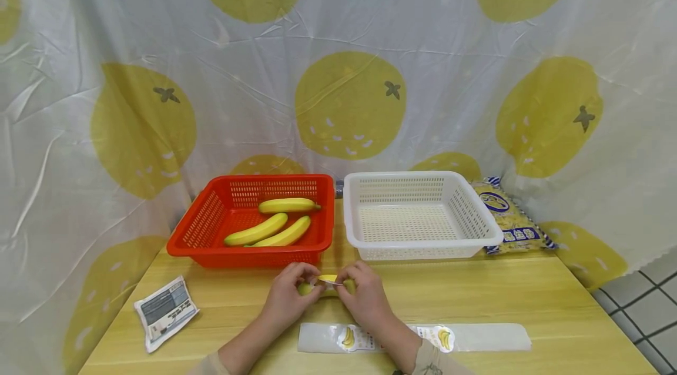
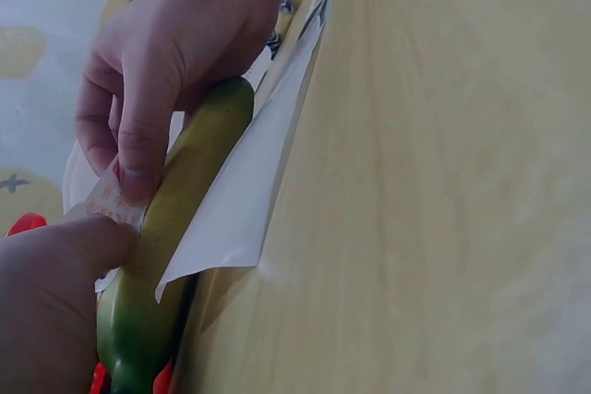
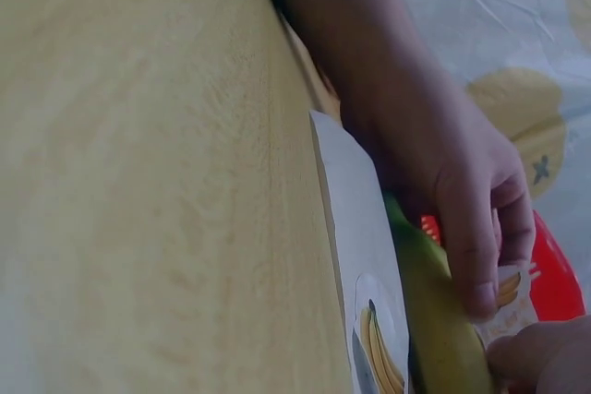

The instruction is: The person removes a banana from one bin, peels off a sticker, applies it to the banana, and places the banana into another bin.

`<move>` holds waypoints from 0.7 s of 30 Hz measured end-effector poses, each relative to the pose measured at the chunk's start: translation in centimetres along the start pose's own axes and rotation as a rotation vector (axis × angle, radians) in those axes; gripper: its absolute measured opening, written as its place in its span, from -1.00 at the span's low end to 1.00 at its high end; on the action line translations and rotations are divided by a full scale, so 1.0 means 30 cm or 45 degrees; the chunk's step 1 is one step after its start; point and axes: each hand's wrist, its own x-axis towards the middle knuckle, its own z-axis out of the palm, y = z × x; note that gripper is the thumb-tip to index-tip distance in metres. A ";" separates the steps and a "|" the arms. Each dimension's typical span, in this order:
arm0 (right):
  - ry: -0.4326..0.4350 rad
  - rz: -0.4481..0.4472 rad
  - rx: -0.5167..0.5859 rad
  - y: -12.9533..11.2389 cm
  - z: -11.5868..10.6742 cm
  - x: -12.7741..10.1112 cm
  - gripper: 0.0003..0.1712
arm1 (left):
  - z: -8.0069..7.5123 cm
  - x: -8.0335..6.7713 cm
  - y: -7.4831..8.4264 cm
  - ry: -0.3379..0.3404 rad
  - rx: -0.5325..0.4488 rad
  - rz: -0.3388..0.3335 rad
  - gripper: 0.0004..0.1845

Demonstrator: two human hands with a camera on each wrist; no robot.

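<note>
A yellow banana with green ends lies in front of the red basket, mostly hidden by the hands in the head view. Above it, a small banana-print sticker is stretched between both hands. My left hand pinches one side of the sticker between thumb and fingers. The other side is pinched by my right hand, its thumb pointing down beside the banana in the right wrist view. Nearer the body lies a pale backing strip bearing round banana stickers, partly covered by the right forearm.
The red basket at the back left holds three bananas. Beside it stands a white basket, with a yellow printed food bag to its right. A white and grey packet lies at the left of the wooden table.
</note>
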 end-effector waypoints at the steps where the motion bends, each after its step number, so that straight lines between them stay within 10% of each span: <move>1: -0.002 0.001 -0.003 0.001 0.000 -0.001 -0.72 | 0.002 0.002 0.002 -0.005 0.007 -0.016 -0.61; 7: 0.006 -0.011 -0.033 0.003 -0.001 0.000 -0.70 | 0.000 0.000 0.006 0.007 0.010 -0.009 -0.53; 21: -0.015 -0.174 -0.024 0.011 -0.009 -0.003 -0.68 | -0.022 -0.007 -0.003 0.043 0.203 0.360 -0.76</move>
